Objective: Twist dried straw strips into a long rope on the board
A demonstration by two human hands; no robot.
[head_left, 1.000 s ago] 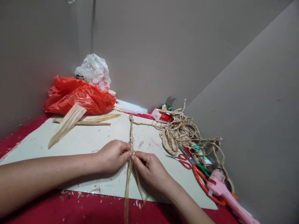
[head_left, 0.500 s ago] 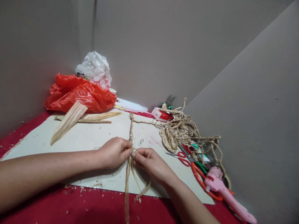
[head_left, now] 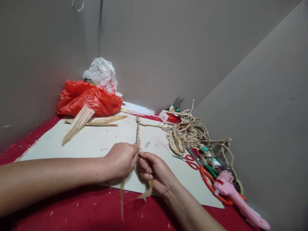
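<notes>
A narrow braid of dried plant fibre (head_left: 138,130) runs down the white board (head_left: 86,150) toward me. At its lower end my left hand (head_left: 123,159) is closed around the braid, and a loose pale strip (head_left: 122,195) hangs below it. My right hand (head_left: 154,170) meets it from the right, fingers curled and pinching fibre strands close against the braid. Another loose husk strip (head_left: 147,191) dangles under the right hand. The exact strands between the fingertips are hidden.
Wide dried husk pieces (head_left: 79,123) lie at the back left by a red plastic bag (head_left: 89,99). To the right are a tangle of braided cord (head_left: 190,131), small red-handled scissors (head_left: 190,161), larger orange-handled scissors (head_left: 207,181) and a pink glue gun (head_left: 231,189). Grey walls enclose the back and right.
My left hand has turned with its knuckles over the braid. The right fingers have curled in more, and the left loose strip has swung to the left. The view has shifted slightly.
</notes>
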